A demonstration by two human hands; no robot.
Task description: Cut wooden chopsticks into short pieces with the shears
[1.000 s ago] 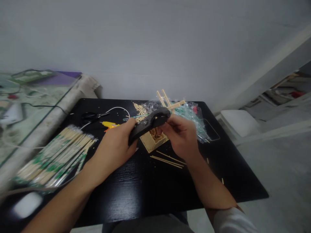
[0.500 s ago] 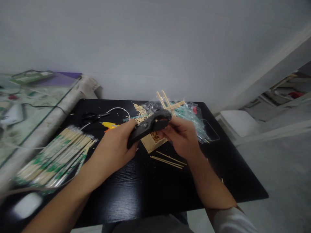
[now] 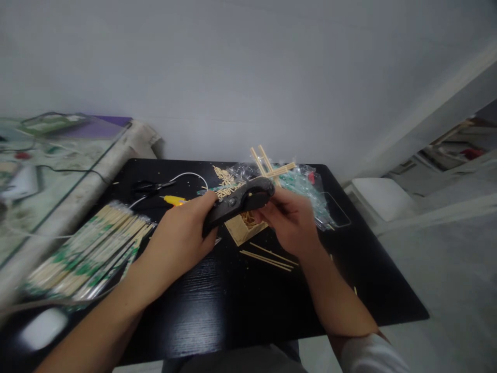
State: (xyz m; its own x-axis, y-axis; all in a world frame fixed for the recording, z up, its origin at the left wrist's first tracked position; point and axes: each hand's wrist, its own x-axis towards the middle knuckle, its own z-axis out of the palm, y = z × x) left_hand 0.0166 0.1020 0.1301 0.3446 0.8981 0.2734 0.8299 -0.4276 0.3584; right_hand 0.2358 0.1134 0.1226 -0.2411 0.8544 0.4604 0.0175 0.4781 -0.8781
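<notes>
Black cutter (image 3: 236, 201) held above the counter (image 3: 233, 305), head toward 2 o'clock over the small stick box (image 3: 237, 231) — left hand (image 3: 176, 241) grip clenched round the handles, right hand (image 3: 291, 220) curled at the head, its grip unreadable — likely rigid, weighty, safest taken low on the handles.

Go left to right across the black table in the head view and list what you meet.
wrapped chopsticks → left hand → black cutter → right hand → clear plastic wrappers
</notes>
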